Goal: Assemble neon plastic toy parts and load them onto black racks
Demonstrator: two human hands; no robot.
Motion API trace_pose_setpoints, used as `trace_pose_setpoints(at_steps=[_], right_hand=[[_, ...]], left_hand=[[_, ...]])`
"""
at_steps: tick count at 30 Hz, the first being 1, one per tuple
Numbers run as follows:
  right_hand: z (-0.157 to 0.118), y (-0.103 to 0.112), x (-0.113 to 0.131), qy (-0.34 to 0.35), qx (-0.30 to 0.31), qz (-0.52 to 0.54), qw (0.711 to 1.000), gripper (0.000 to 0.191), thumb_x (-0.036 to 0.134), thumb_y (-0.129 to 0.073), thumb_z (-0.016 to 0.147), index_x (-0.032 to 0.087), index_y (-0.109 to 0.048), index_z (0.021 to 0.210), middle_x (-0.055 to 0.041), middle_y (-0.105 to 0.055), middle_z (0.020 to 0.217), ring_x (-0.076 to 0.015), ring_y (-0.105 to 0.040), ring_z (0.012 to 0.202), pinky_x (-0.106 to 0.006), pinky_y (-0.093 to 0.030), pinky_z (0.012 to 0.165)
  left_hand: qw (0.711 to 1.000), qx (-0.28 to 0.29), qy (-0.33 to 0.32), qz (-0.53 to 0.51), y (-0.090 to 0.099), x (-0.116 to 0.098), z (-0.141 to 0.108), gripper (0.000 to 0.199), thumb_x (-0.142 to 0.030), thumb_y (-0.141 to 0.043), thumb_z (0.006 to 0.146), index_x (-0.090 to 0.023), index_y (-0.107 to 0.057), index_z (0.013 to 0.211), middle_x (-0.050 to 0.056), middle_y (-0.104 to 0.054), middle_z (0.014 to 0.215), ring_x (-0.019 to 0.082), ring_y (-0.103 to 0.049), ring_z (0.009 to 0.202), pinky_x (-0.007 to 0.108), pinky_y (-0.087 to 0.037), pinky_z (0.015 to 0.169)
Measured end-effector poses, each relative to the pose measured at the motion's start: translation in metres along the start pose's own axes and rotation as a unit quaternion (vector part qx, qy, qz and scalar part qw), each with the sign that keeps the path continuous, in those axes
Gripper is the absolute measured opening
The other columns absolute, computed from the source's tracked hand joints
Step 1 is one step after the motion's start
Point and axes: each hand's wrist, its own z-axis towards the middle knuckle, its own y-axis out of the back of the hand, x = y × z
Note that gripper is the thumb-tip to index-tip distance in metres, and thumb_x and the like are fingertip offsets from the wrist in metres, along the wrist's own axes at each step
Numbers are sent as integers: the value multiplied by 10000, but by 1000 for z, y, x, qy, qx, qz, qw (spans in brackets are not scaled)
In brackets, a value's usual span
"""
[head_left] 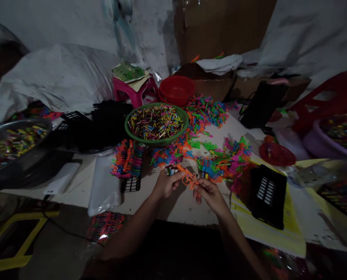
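An orange plastic toy gun [190,178] is held between my two hands above the near part of the table. My left hand [166,183] pinches its left end between thumb and fingers. On its right end, the fingers of my right hand [207,191] are closed. Small printed cylinders [171,170] show just behind my left fingers; whether that hand holds them cannot be made out. Beyond my hands lies a loose pile of colourful plastic toy pieces [217,163]. Left of them, similar pieces [127,157] stand in rows on a black slotted tray [131,184].
A green basin [128,130] of small cylinders sits mid-table, with red basins [177,88] behind. A metal basin [46,130] is at left. Black trays [268,194] lie at right on yellow sheets [290,243]. Clear plastic bags [104,186] lie front left; a red dish [278,155] is at right.
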Motion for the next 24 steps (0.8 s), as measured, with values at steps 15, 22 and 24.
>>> trace_pose_setpoints(at_steps=[15,22,24], right_hand=[[5,37,7,141,-343,146,917,187,308,-636,658,204,-497,726,116,-344,454,-39,-273,391,-184,-224,397],[-18,108,20,186,-464,149,853,213,301,-603,635,179,-563,804,56,-554,607,-64,-467,503,-196,-350,468],[-34,136,18,190,-491,138,839,205,315,-601,617,163,-560,748,33,-586,625,-71,-492,515,-204,-372,480]], left_hand=[[999,-42,25,-23,8,30,9,463,-389,-767,500,-147,-552,830,-59,-538,572,10,-369,343,138,-215,306],[988,-98,82,86,40,48,-1,486,-406,-752,510,-154,-567,882,-97,-422,413,42,-356,341,135,-242,314],[983,-118,97,100,50,51,-4,493,-409,-750,509,-155,-578,896,-90,-438,414,48,-372,350,134,-263,320]])
